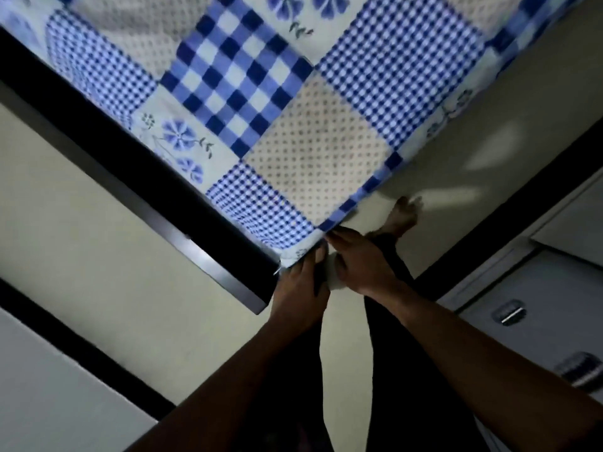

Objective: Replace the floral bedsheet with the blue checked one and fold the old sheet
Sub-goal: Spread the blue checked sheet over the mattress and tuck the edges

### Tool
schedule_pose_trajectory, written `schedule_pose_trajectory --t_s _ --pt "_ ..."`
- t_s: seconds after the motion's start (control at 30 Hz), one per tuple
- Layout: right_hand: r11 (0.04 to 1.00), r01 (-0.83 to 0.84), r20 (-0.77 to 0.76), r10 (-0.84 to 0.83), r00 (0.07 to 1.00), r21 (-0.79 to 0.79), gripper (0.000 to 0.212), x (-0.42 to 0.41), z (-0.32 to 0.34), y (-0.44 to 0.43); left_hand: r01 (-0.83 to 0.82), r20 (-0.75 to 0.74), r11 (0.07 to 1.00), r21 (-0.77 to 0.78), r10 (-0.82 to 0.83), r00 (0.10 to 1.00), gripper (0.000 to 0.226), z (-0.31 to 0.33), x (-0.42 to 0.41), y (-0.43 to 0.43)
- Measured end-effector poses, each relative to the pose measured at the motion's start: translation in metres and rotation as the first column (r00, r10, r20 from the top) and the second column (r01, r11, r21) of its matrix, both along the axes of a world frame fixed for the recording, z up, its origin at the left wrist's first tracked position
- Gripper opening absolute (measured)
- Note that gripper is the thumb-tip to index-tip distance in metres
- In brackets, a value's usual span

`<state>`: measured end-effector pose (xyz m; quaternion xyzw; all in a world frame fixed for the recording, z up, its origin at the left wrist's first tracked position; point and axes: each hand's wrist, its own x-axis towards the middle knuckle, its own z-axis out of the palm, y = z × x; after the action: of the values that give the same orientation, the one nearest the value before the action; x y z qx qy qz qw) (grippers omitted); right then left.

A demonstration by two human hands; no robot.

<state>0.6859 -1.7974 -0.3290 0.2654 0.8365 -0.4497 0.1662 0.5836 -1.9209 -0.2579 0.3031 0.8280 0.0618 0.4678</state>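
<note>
Head view, blue checked bedsheet (261, 93) spread over bed, corner hanging at end of dark bed frame (163, 207), left grip (300, 282) and right grip (362, 265) side by side, both pinching that corner

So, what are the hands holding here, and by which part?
Both the left hand and the right hand grip the blue checked sheet at its near corner, at the corner of the bed frame.
</note>
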Motion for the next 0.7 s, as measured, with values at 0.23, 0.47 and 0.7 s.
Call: schedule_pose_trajectory --t_s 0.23,0.47,0.7 --pt "0.939 -0.087 -0.099 0.126 0.987 0.332 0.052 -0.009 -0.002 -0.026 0.142 -0.226 0.990 -0.016 -0.142 0.964 0.074 -0.029 0.007 -0.005" --pt "0.853 -0.212 0.093 0.191 0.977 0.477 0.056 -0.004 -0.014 -0.039 0.033 -0.253 0.995 -0.093 -0.055 0.966 0.076 -0.053 -0.008 -0.030" --pt "0.794 -0.077 0.040 0.066 0.997 0.603 0.041 -0.016 -0.037 -0.050 0.081 -0.274 0.996 -0.033 -0.087 0.958 0.086 -0.074 -0.052 -0.029"
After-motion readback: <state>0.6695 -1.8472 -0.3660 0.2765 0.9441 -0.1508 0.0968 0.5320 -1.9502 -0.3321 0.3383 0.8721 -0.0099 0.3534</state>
